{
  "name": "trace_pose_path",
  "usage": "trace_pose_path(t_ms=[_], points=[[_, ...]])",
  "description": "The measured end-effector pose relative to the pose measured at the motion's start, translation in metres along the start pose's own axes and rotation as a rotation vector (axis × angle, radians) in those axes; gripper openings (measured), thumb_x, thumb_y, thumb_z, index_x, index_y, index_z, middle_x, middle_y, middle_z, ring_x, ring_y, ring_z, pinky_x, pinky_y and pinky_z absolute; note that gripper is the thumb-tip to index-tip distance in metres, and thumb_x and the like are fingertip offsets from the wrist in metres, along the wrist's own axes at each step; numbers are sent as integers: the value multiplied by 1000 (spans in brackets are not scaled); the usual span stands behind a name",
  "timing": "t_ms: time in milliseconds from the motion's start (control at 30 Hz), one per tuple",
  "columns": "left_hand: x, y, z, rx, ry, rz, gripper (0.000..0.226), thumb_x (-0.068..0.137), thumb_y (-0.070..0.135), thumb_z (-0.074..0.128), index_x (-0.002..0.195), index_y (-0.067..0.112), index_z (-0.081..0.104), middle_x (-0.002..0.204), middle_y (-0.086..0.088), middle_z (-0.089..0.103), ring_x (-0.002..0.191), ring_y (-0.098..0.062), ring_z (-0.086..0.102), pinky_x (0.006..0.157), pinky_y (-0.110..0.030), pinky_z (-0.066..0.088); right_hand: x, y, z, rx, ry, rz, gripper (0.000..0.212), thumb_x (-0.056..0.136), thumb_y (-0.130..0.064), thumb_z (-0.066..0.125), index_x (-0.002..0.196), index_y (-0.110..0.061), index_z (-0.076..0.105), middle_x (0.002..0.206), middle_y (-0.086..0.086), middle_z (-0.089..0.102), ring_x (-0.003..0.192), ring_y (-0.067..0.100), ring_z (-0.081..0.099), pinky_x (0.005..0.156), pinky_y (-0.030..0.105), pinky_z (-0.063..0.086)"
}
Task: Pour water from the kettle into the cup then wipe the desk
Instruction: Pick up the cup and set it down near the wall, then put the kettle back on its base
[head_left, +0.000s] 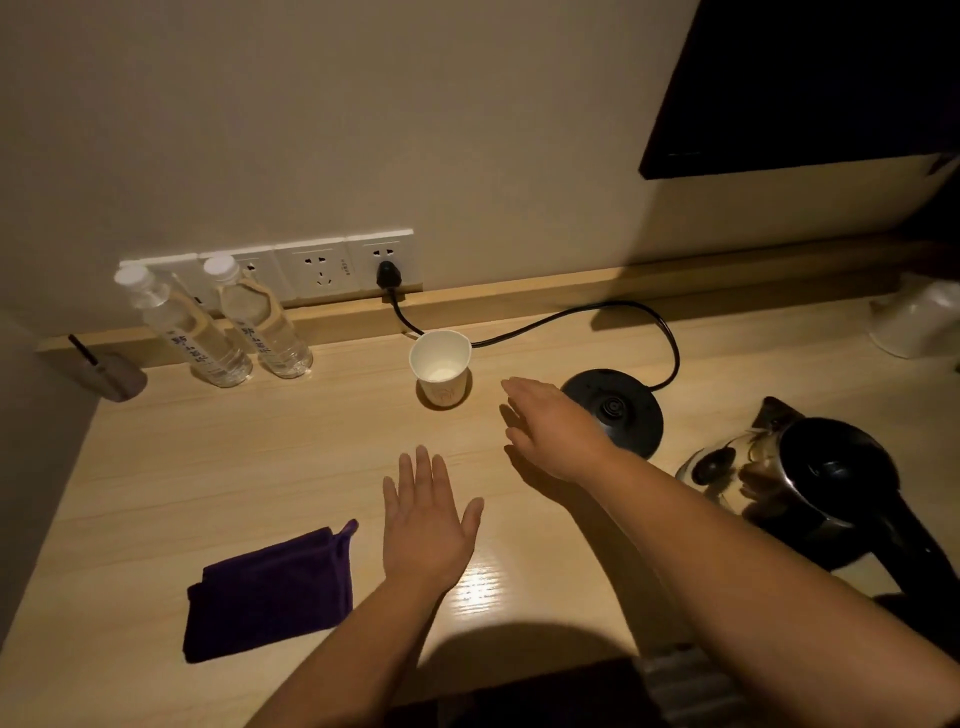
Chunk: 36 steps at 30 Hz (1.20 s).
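- A steel electric kettle (779, 478) with a black lid and black handle stood on the right side of the desk (260, 467), off its base, handle pointing toward the near right edge.
- Its round black base (618, 410) sat just left of the kettle and farther back, with a black cord (623, 312) looping back along the desk to a plug (388, 275) in the wall socket strip (317, 267).
- A white paper cup (441, 366) stood upright near the back middle of the desk, left of the base and apart from it; its inside looked pale, and whether it held water could not be told.
- The right hand (550, 431) hovered between cup and base, palm down, fingers (519, 389) released and spread, grasping nothing.
- The left hand (426, 519) was held flat over the middle of the desk, fingers released and extended, grasping nothing.
- A folded dark purple cloth (270, 592) lay on the desk just left of the left forearm, near the front edge.
- Two clear water bottles (260, 322) with white caps stood side by side at the back left, near the sockets.
- A small greyish holder (122, 382) stood at the far back left corner.
- A dark screen (805, 88) hung on the wall at upper right.
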<state>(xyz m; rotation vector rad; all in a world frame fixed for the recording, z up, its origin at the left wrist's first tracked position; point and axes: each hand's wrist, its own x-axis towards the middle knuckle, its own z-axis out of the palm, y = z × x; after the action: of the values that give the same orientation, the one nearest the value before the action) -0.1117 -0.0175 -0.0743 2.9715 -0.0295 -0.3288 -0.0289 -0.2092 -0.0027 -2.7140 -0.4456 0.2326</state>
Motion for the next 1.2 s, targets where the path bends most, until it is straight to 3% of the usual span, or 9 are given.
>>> trace_pose_path(t_ms=[100,267,500,700,867,967,1200], points=[[-4,1,6,38,16,23,84,89,65,-5,152,10,2,161,-11,-5,147,-28,-12,117,-47,-8,-30,4,-31,-247,43,-134,52,96,-32,46,144,-16,36,153,9,32,139,27,26,111,39,23],[-2,0,5,25,44,41,85,90,64,0,152,7,8,161,-13,2,147,-28,-6,118,-46,-3,-97,17,-82,-384,153,-125,46,91,-30,54,134,-12,50,144,11,45,134,31,35,110,42,26],[-3,2,-1,72,61,56,81,93,60,9,150,3,15,160,-18,11,146,-34,4,117,-51,7,-192,49,-116,-479,306,206,47,91,-35,54,134,-14,50,143,10,47,136,29,33,112,45,19],[-4,4,-2,104,59,55,79,94,58,14,148,1,19,158,-20,15,145,-36,7,116,-52,10,-247,70,-105,-250,465,452,58,90,-36,57,141,-15,39,147,12,39,133,31,36,108,48,31],[-5,4,-4,114,64,61,79,94,58,16,148,0,20,158,-21,17,145,-36,8,116,-53,12,-264,74,-84,-32,568,585,63,88,-45,56,142,-21,33,128,9,46,107,24,51,81,35,49],[-6,5,-4,112,64,56,79,94,58,15,149,1,18,159,-20,15,145,-36,6,116,-51,9,-263,76,-81,6,611,590,61,88,-46,54,140,-20,35,117,9,49,90,21,56,67,30,45],[-5,5,-5,107,64,53,77,95,56,17,149,1,19,159,-19,15,145,-35,7,116,-51,10,-257,80,-79,35,628,574,57,89,-42,55,139,-23,35,113,7,49,82,11,49,66,26,41]])
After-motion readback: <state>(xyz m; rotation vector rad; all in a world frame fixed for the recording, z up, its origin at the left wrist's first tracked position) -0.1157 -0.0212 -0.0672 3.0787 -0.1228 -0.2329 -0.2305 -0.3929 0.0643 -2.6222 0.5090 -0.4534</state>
